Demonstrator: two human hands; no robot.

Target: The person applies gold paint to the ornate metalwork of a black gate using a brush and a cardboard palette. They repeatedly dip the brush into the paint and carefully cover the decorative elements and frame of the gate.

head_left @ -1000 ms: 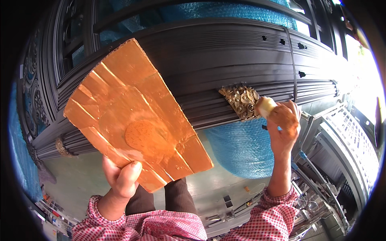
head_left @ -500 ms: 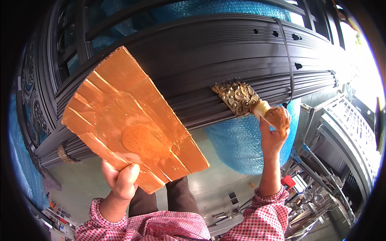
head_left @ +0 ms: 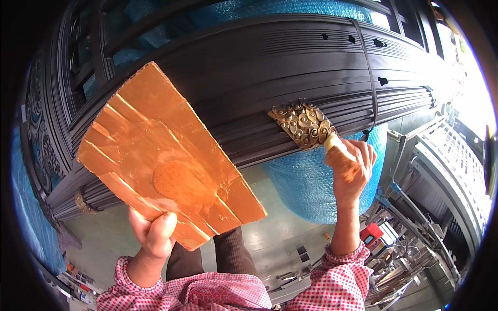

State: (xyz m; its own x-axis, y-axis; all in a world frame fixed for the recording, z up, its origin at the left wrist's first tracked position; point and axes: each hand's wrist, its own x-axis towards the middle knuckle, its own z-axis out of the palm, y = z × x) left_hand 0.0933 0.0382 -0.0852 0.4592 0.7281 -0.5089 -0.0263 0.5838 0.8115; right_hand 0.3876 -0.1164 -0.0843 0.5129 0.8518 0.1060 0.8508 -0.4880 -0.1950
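Observation:
My left hand grips the lower edge of a piece of cardboard coated in shiny copper-orange paint, thumb on top. A rounder, rough patch of the same colour sits near its middle. In my right hand is a small sponge, pale at one end and stained copper-brown elsewhere; the fingers are closed round it. The pale end is at the lower right corner of a gold scrollwork ornament on the edge of a dark ribbed metal panel. Whether it touches the ornament is hard to tell.
Blue bubble wrap hangs below the panel's edge, and more lies behind it. A dark strap crosses the panel at right. Pale metal frames and a red item stand on the right. Another gold ornament is at left.
My right hand has turned and the sponge has shifted slightly left, its pale end now at the ornament's corner. My left hand and the cardboard have barely moved.

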